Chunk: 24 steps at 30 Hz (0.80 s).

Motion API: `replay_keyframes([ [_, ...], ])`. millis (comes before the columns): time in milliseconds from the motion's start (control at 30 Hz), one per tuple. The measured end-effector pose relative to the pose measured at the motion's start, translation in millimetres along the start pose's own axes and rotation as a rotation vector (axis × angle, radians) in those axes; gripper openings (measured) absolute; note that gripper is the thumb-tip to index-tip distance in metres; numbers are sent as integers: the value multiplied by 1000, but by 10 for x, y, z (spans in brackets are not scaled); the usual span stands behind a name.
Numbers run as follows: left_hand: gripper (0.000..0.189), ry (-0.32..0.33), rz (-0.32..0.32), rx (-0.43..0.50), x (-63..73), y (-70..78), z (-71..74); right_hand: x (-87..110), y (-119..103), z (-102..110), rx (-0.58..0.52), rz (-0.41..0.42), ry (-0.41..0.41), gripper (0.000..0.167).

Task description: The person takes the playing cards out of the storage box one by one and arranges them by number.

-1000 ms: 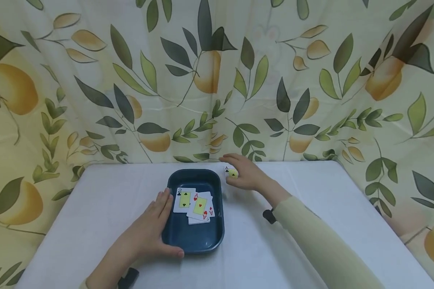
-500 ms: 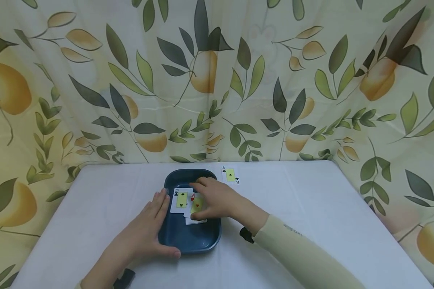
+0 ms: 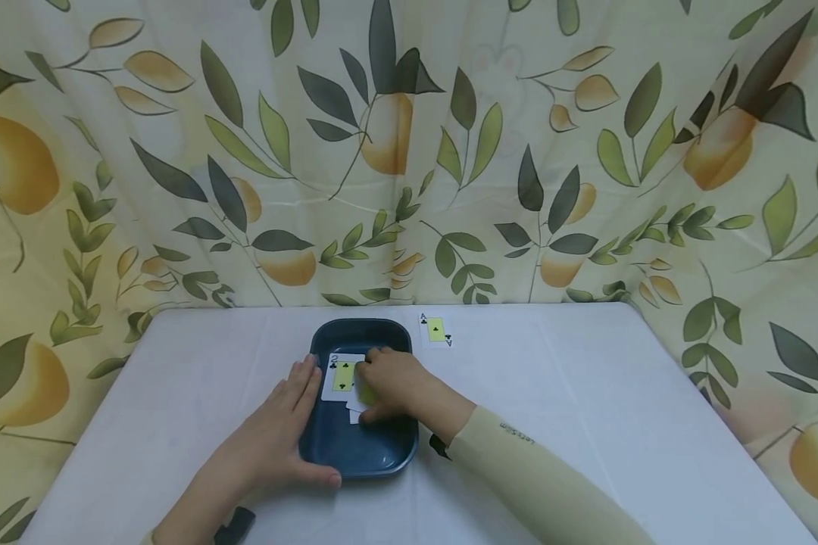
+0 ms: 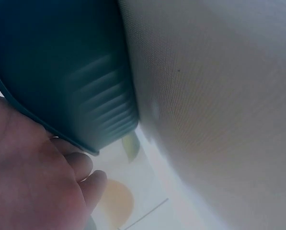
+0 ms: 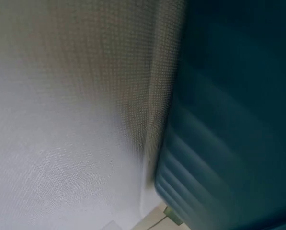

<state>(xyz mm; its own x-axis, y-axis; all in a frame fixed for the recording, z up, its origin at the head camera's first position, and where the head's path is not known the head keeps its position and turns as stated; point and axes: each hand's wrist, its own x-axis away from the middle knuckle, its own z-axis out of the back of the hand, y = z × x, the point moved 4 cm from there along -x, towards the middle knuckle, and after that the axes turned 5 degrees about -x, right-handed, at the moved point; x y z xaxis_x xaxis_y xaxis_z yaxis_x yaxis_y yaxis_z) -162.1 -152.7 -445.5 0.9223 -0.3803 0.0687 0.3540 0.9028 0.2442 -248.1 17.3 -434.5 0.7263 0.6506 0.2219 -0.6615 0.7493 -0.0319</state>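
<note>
A dark blue tray [image 3: 364, 458] stands on the table with several playing cards in it. The two of clubs [image 3: 341, 376] lies face up on the left of the pile. My left hand [image 3: 279, 428] rests along the tray's left side, fingers straight and thumb spread; in the left wrist view its palm lies by the tray's rim. My right hand [image 3: 398, 384] reaches into the tray, its curled fingers and thumb at opposite edges of a yellow-centred playing card [image 3: 364, 391], mostly hidden beneath it. The right wrist view holds only the tray's ribbed outer wall [image 5: 200, 148] and the cloth.
Behind the tray's right corner, an ace of clubs [image 3: 435, 331] lies face up on the white tablecloth [image 3: 552, 393]. A curtain [image 3: 477, 189] printed with fruit and leaves hangs behind the table's far edge.
My right hand has left the ace of clubs on the cloth, moved left and toward me into the tray, and its fingers have curled over the cards. My left hand stays at the tray.
</note>
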Motion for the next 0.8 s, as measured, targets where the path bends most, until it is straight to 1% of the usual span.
replay_keyframes([
  [200,147,-4,-7,-3,0,23,6,-2,-7,-14,-31,6,13,76],
  [367,146,6,-14,-8,-3,19,17,-5,-16,-30,-53,46,40,71],
  [467,146,11,-17,-12,-2,13,22,9,-26,-19,-70,73,54,72],
  [700,146,25,-24,-16,-2,8,18,89,3,61,-170,122,104,74],
  [800,145,20,-23,-7,-3,6,3,138,23,111,-208,133,113,75],
])
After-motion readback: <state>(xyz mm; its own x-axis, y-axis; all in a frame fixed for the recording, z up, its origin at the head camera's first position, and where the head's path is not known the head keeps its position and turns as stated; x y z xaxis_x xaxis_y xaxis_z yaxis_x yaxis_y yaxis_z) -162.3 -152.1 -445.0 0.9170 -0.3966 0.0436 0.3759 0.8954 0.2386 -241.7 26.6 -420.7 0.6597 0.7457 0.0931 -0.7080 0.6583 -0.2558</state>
